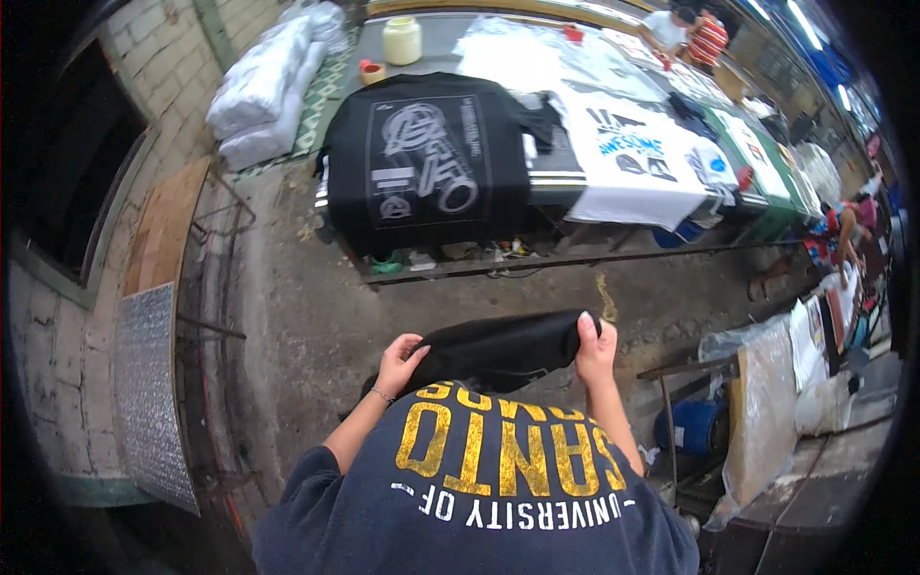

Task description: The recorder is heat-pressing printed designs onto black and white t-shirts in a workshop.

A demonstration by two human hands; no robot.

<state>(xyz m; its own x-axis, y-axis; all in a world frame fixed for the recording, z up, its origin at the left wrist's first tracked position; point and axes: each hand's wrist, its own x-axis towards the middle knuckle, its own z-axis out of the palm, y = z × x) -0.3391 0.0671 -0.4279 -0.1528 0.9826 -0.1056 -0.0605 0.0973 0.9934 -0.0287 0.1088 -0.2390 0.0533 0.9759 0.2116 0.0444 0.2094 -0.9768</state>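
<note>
A piece of black cloth [498, 347] is stretched between my two hands in front of my chest, its lower part hidden behind my dark shirt. My left hand [400, 364] pinches the cloth's left end. On the right, my right hand [595, 347] grips the other end, thumb pointing up along the edge. Across the gap of floor, a black T-shirt with a grey print [426, 163] lies spread over the end of a long table. To its right a white T-shirt with a blue and black print [628, 153] drapes over the same table's edge.
A pale jar [402, 41] and a small tape roll [372, 73] stand on the table. White wrapped bundles [264, 96] are at the far left. A silvery board [153, 383] leans left; a blue drum [698, 426] and plastic-covered board [767, 412] stand right. Other people [707, 40] work farther off.
</note>
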